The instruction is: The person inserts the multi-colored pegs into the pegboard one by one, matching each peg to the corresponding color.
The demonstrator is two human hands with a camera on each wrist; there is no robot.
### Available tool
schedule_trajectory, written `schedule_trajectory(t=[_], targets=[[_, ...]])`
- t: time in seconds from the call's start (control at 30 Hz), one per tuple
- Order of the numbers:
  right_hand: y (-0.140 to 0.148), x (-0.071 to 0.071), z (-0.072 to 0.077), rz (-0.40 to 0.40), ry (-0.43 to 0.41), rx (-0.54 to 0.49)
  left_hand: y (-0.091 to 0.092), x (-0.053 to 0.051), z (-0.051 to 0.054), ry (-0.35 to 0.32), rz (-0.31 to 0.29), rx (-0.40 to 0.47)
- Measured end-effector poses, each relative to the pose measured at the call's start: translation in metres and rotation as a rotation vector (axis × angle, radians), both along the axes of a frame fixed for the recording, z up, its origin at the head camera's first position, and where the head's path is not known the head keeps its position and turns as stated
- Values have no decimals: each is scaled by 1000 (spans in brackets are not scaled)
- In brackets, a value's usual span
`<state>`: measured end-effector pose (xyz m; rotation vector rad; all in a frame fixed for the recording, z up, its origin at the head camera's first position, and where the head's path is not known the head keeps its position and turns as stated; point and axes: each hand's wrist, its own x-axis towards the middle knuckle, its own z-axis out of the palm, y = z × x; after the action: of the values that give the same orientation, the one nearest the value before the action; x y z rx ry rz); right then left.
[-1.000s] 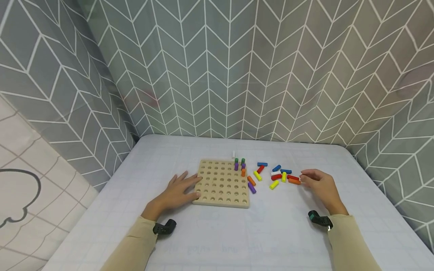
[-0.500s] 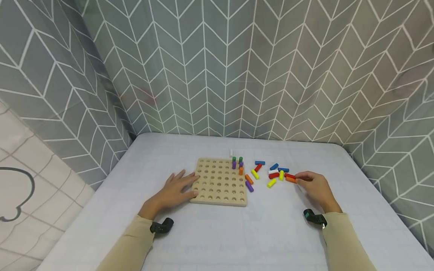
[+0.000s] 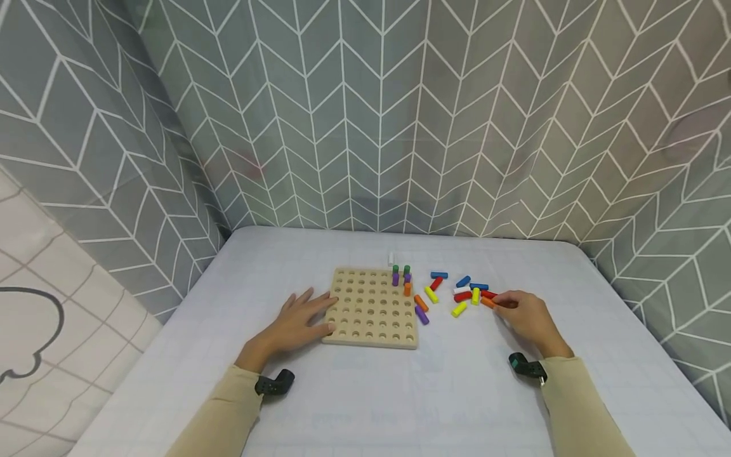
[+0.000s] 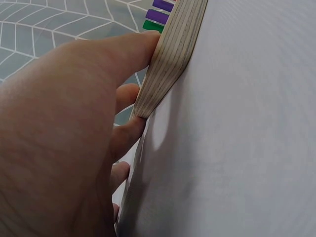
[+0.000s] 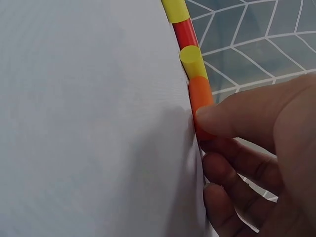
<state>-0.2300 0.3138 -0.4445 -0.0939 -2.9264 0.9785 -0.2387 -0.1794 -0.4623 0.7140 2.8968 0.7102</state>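
A wooden pegboard (image 3: 370,311) with rows of holes lies on the table, pegs upright at its far right corner: green (image 3: 395,270), purple (image 3: 395,280) and orange (image 3: 407,289). My left hand (image 3: 291,325) rests on its left edge, fingers spread; in the left wrist view the thumb and fingertips touch the board's layered side (image 4: 170,59). At the right my right hand (image 3: 531,322) pinches one end of an orange peg (image 5: 200,94) between thumb and fingers, the peg low at the table. Beside it lie a red peg (image 3: 488,294) and a yellow peg (image 3: 476,296).
Between board and right hand lie several loose pegs, among them a blue peg (image 3: 439,275), a purple peg (image 3: 421,315), another orange peg (image 3: 421,303) and a white peg (image 3: 461,290). Another white peg (image 3: 391,258) stands behind the board. A patterned curtain (image 3: 377,127) closes off the table's back.
My right hand has moved left to the orange peg and now pinches it; the peg has turned slightly. My left hand stays at the board's edge. The head view has shifted a little.
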Motion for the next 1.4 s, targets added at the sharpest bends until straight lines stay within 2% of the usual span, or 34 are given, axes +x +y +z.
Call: schedule_trajectory(t=[0.13, 0.4, 0.6, 0.7, 0.83, 0.97, 1.07, 1.23, 1.4], targets=[[-2, -2, -2, 13, 24, 33, 0, 0, -1, 7, 1, 2], [-3, -5, -4, 20, 11, 38, -1, -1, -3, 7, -4, -4], [-3, -3, 1, 11, -15, -24, -1, -1, -2, 5, -3, -4], [-2, -2, 2, -1, -1, -49, -1, -1, -1, 5, -3, -3], [0, -3, 1, -26, 0, -110, -1, -1, -1, -1, -2, -2], [0, -1, 2, -59, -47, -235, 0, -1, -1, -4, -4, -7], [-2, 0, 4, -75, -52, -319, 0, -1, 0, -2, -5, -4], [-7, 2, 7, -92, -19, -399, -1, 0, 1, -6, -4, 7], [-10, 2, 7, -74, 2, -463, -1, 0, 1, -7, 0, -2]])
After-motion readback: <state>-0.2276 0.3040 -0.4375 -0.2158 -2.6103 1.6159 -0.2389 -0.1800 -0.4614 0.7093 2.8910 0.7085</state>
